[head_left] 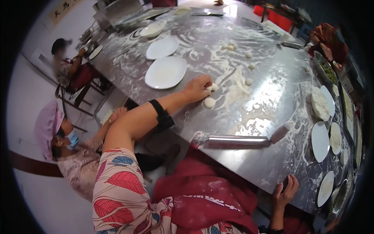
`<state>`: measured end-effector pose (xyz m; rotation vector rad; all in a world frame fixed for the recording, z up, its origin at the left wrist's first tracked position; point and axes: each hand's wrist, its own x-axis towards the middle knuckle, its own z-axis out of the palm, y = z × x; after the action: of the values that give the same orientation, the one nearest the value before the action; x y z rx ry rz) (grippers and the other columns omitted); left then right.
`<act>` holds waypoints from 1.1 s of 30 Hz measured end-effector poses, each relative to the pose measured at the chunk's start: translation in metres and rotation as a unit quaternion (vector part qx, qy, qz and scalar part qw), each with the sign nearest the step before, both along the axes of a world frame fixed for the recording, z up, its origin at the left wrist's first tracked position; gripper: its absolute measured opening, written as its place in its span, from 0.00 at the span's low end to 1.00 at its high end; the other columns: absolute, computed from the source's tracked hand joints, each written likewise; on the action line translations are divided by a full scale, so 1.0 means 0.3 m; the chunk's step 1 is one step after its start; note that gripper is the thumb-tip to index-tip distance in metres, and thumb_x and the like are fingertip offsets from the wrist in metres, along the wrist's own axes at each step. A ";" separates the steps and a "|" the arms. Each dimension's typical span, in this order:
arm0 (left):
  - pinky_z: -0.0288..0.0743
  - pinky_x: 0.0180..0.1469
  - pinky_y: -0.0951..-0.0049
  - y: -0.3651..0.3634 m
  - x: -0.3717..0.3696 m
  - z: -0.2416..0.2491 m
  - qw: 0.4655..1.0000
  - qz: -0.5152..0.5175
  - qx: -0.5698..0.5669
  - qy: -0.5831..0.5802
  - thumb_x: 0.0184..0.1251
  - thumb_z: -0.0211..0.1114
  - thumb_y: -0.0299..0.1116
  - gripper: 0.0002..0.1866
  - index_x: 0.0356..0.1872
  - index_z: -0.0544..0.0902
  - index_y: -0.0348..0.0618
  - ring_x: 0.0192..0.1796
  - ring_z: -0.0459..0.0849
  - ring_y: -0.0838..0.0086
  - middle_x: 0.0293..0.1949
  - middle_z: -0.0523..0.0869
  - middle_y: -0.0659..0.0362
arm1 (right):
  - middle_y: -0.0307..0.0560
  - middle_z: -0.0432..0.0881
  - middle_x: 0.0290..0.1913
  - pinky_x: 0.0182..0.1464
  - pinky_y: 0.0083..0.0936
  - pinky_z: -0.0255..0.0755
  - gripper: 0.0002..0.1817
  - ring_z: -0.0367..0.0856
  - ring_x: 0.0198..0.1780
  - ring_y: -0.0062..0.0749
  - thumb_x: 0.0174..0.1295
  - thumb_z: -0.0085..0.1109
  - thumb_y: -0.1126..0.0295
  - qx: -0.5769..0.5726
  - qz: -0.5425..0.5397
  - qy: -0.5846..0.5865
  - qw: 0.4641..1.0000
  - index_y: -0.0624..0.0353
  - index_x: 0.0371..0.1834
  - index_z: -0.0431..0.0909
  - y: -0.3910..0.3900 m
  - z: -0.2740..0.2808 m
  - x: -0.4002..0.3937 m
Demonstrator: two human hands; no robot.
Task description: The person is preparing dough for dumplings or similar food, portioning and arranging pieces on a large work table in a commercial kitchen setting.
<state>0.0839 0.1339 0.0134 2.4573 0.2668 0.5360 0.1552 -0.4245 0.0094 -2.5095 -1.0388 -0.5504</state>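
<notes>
My left hand (pixel 198 89) reaches out over the floury metal table, its fingers closed around a small piece of dough (pixel 209 89) that is partly hidden. Right beside the fingers lies one dough ball (pixel 214 87), and a larger dough ball (pixel 209 102) sits just nearer to me. At the table's near edge, on the right, rests my right hand (pixel 286 190). Its thumb is apart from the bent fingers, and I see nothing held there. Between the two hands a metal rolling pin (pixel 237 141) lies along the near edge.
White plates (pixel 165 73) stand left of my left hand; more plates (pixel 320 141) line the right side. Several dough balls (pixel 248 82) dot the table (pixel 218 43). A co-worker in a pink cap (pixel 47 128) is close at my left. Others sit farther off.
</notes>
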 end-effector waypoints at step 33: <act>0.80 0.50 0.76 -0.173 -0.230 0.066 0.802 -0.002 -0.593 -0.077 0.61 0.68 0.20 0.14 0.47 0.78 0.37 0.45 0.83 0.77 0.45 0.82 0.59 | 0.59 0.75 0.51 0.43 0.36 0.78 0.31 0.83 0.40 0.44 0.51 0.71 0.76 0.024 0.289 0.319 0.902 0.67 0.59 0.71 1.132 0.194 -0.023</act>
<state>0.0150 0.0820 0.0330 1.1767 0.3762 0.3717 0.1484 -0.0850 0.0678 -1.9426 -1.3562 0.3931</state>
